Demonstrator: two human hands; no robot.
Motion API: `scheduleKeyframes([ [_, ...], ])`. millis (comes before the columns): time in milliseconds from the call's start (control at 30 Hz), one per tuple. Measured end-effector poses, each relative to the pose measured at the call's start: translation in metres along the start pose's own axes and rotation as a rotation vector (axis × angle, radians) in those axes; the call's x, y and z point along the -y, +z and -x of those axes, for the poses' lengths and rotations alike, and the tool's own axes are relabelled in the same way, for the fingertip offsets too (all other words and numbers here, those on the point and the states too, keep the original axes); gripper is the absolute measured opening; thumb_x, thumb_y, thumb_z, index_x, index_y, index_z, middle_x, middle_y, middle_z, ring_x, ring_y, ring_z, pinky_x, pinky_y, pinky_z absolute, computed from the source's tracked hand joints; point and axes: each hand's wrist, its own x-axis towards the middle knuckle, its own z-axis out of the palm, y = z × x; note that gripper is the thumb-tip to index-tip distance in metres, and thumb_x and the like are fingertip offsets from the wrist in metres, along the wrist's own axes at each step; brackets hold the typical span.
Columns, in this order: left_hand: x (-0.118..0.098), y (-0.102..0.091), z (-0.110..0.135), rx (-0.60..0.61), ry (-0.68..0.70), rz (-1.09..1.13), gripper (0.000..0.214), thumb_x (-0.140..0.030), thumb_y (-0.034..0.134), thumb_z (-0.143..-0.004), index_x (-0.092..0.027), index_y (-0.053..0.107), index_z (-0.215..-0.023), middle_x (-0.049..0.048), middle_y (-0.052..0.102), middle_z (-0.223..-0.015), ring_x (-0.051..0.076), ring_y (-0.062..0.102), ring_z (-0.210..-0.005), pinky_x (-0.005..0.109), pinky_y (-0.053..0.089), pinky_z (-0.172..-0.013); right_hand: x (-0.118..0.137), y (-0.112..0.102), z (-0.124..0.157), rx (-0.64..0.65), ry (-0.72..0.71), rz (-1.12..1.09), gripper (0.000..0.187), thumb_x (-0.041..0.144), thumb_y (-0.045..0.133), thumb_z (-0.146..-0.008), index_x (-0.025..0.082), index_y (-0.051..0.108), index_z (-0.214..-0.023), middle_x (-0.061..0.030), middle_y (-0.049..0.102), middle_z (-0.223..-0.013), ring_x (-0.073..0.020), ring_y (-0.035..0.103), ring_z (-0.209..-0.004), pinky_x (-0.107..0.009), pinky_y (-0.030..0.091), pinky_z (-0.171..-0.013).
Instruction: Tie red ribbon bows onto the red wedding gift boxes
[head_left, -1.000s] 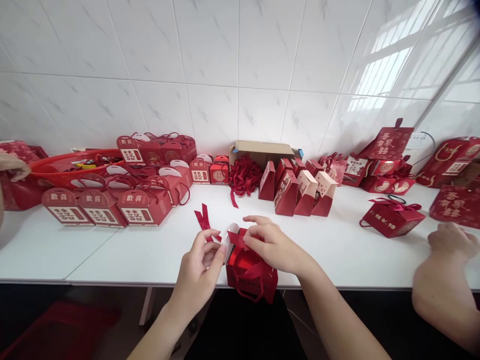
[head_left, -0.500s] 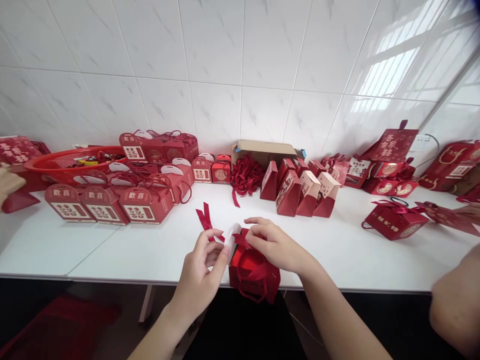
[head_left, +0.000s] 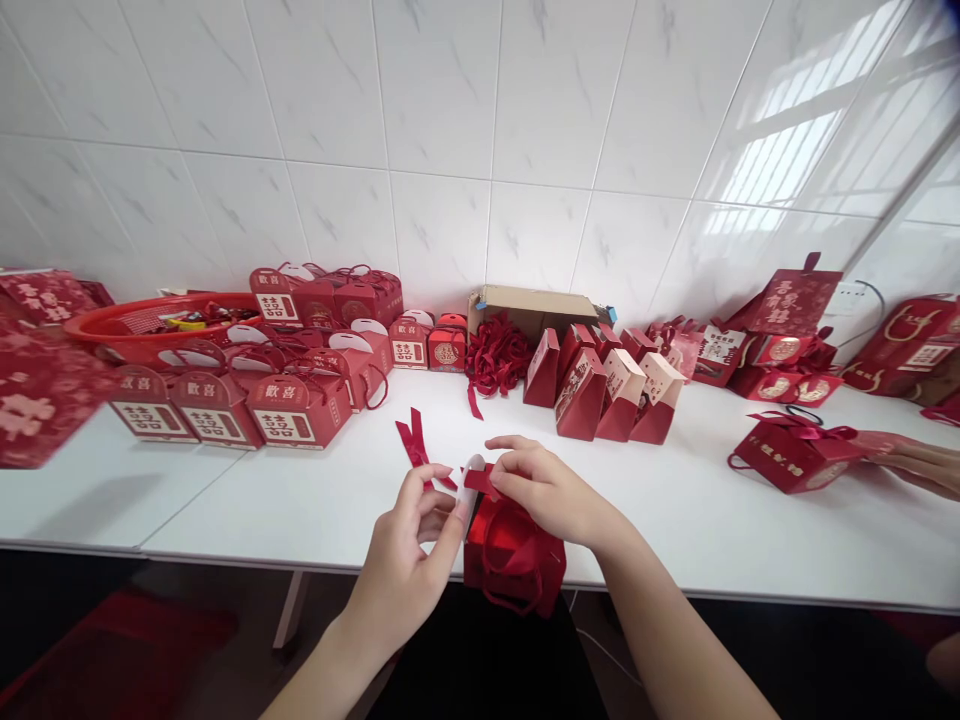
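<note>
A small red gift box (head_left: 486, 572) stands at the table's front edge in front of me, its top up and a loop of red cord hanging on its near side. My left hand (head_left: 412, 550) pinches the upright flap (head_left: 472, 490), whose white inner face shows, between thumb and fingers. My right hand (head_left: 551, 495) lies over the box's far right side, thumb and index finger closed on a red ribbon (head_left: 478, 481) that runs to the flap. Beyond my left fingers, loose ribbon tails (head_left: 412, 436) rest on the table. My right hand partly hides the box top.
Red handled boxes (head_left: 289, 415) stand in rows at left, before a red plastic basket (head_left: 131, 350). A cardboard carton (head_left: 551, 300), a ribbon heap (head_left: 496, 355) and wedge-shaped boxes (head_left: 581, 395) stand ahead. At right, another person's hand (head_left: 919, 455) is near a ribboned box (head_left: 791, 455).
My hands keep nearly the same hold on flap and ribbon. A red printed piece has come in at far left. At right, the other person's hand has moved closer to the ribboned box.
</note>
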Motion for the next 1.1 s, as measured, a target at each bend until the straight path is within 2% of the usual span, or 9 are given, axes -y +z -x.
scheduleKeyframes([
  [167, 0.006, 0.002, 0.002, -0.035, -0.020, -0.009, 0.049, -0.037, 0.051, -0.085, -0.021, 0.038, -0.130, 0.0087, 0.065, -0.105, 0.015, 0.066, -0.070, 0.027, 0.055, -0.064, 0.004, 0.005, -0.007, 0.012, -0.010, 0.088, 0.027, 0.029, 0.046, -0.086, 0.020, 0.062, -0.066, -0.0095, 0.054, -0.126, -0.0259, 0.040, -0.128, -0.049, 0.027, -0.104],
  [333, 0.014, 0.001, 0.000, -0.004, 0.000, -0.011, 0.044, -0.043, 0.051, -0.086, -0.020, 0.055, -0.123, 0.0097, 0.060, -0.123, 0.022, 0.060, -0.107, 0.028, 0.054, -0.080, 0.007, 0.008, -0.008, -0.004, -0.069, 0.170, 0.027, 0.028, 0.045, -0.088, 0.021, 0.065, -0.071, -0.0101, 0.059, -0.119, -0.0266, 0.043, -0.125, -0.049, 0.029, -0.102],
  [500, 0.038, -0.042, -0.004, -0.255, -0.118, -0.161, 0.045, -0.053, 0.049, -0.083, -0.022, 0.059, -0.115, 0.0073, 0.062, -0.121, 0.026, 0.059, -0.109, 0.032, 0.052, -0.083, -0.014, -0.004, 0.024, -0.343, -0.044, 0.073, 0.027, 0.042, 0.044, -0.090, 0.024, 0.064, -0.096, -0.0092, 0.053, -0.126, -0.0264, 0.043, -0.125, -0.046, 0.031, -0.103],
  [633, 0.063, -0.078, 0.001, -0.476, -0.272, -0.527, 0.041, -0.056, 0.047, -0.081, -0.024, 0.063, -0.100, 0.0096, 0.067, -0.095, 0.031, 0.062, -0.089, 0.044, 0.049, -0.080, -0.044, -0.009, 0.063, -0.531, 0.042, -0.054, 0.024, 0.045, 0.052, -0.086, 0.023, 0.061, -0.092, -0.0078, 0.062, -0.102, -0.0247, 0.056, -0.101, -0.041, 0.042, -0.092],
  [733, 0.066, -0.071, 0.002, -0.570, -0.073, -0.776, 0.037, -0.050, 0.049, -0.081, -0.021, 0.064, -0.098, 0.0135, 0.059, -0.100, 0.035, 0.054, -0.103, 0.052, 0.038, -0.095, -0.061, 0.000, 0.078, -0.470, 0.169, -0.192, 0.026, 0.046, 0.054, -0.085, 0.023, 0.059, -0.094, -0.0078, 0.063, -0.098, -0.0241, 0.059, -0.096, -0.040, 0.045, -0.088],
  [867, 0.057, -0.045, -0.014, -0.363, 0.137, -0.581, 0.030, -0.043, 0.046, -0.086, -0.023, 0.058, -0.104, 0.0085, 0.056, -0.109, 0.026, 0.052, -0.109, 0.041, 0.038, -0.099, -0.073, 0.015, 0.076, -0.322, 0.186, -0.391, 0.034, 0.048, 0.057, -0.083, 0.022, 0.053, -0.103, -0.0098, 0.059, -0.110, -0.0231, 0.058, -0.101, -0.036, 0.048, -0.086],
  [933, 0.058, -0.046, -0.028, -0.381, 0.140, -0.556, 0.031, -0.043, 0.049, -0.084, -0.021, 0.054, -0.106, 0.0080, 0.058, -0.108, 0.025, 0.053, -0.107, 0.038, 0.040, -0.097, -0.079, 0.018, 0.072, -0.294, 0.181, -0.423, 0.036, 0.049, 0.055, -0.084, 0.022, 0.051, -0.107, -0.0095, 0.059, -0.110, -0.0219, 0.058, -0.100, -0.036, 0.047, -0.086],
  [1033, 0.067, -0.069, -0.052, -0.654, 0.014, -0.662, 0.050, -0.048, 0.059, -0.075, -0.014, 0.049, -0.110, 0.0130, 0.057, -0.104, 0.029, 0.056, -0.101, 0.042, 0.044, -0.093, -0.095, 0.017, 0.067, -0.376, 0.222, -0.376, 0.038, 0.053, 0.051, -0.085, 0.022, 0.053, -0.105, -0.0075, 0.061, -0.101, -0.0216, 0.059, -0.096, -0.036, 0.045, -0.087],
  [1100, 0.073, -0.088, -0.068, -0.709, -0.124, -0.737, 0.066, -0.053, 0.061, -0.070, -0.009, 0.044, -0.115, 0.0189, 0.054, -0.112, 0.034, 0.052, -0.109, 0.045, 0.044, -0.092, -0.109, 0.016, 0.063, -0.472, 0.240, -0.363, 0.039, 0.056, 0.051, -0.083, 0.020, 0.056, -0.099, -0.0069, 0.062, -0.094, -0.0222, 0.058, -0.095, -0.036, 0.044, -0.086],
])
